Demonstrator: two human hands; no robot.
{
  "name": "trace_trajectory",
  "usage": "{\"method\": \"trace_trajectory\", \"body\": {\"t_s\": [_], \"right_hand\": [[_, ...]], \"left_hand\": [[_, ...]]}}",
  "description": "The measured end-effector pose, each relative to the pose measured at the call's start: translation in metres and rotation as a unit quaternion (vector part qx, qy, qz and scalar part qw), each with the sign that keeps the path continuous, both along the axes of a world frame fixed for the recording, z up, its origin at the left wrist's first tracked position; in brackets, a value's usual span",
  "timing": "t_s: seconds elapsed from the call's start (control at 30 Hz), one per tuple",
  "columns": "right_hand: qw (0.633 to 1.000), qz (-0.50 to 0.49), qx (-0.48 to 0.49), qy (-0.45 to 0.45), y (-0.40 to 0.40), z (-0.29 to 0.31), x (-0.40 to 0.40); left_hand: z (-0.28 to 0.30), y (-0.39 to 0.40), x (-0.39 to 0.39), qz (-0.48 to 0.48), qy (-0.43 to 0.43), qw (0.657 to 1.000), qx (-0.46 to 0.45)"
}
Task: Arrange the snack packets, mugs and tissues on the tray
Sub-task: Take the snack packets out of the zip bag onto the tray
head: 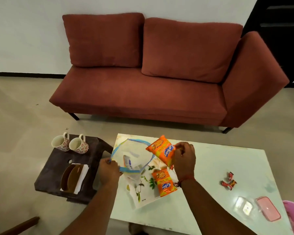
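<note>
My left hand (109, 168) pinches the blue rim of the clear bag (132, 156) to keep its mouth wide, while my right hand (183, 156) grips an orange snack packet (161, 149) just above the white table (219, 167), a second packet (164, 182) lying flat below it.

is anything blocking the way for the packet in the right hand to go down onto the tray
Yes. The clear bag, held open by the left hand, lies over the tray just below the packet in the right hand. A second packet fills the tray's right side.
</note>
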State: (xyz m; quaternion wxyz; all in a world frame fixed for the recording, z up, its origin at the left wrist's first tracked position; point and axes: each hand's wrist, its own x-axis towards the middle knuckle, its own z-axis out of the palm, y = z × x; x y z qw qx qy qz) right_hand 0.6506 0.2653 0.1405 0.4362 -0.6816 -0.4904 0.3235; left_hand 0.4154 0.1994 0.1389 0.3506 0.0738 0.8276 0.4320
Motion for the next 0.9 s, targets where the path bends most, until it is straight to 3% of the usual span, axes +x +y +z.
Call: {"method": "trace_trajectory", "body": {"t_s": [0.1,0.37,0.63,0.77,0.9], "right_hand": [[0.993,-0.07,-0.09,0.014,-0.005,-0.045,-0.016],[0.955,-0.11,-0.276,0.013,-0.014,-0.158,-0.068],[0.908,-0.025,-0.409,0.089,-0.053,-0.195,-0.101],[0.91,-0.031,-0.393,0.129,-0.061,-0.168,-0.088],[0.965,-0.004,-0.253,0.071,-0.051,-0.102,-0.065]], "left_hand": [[-0.008,-0.006,-0.031,0.016,0.01,1.0,-0.006],[-0.031,-0.03,-0.094,-0.036,0.059,0.998,-0.008],[-0.027,-0.036,-0.095,-0.088,0.067,0.994,0.014],[-0.011,-0.027,-0.071,-0.113,0.057,0.992,0.025],[-0.008,-0.018,-0.041,-0.161,0.052,0.986,0.009]]}}
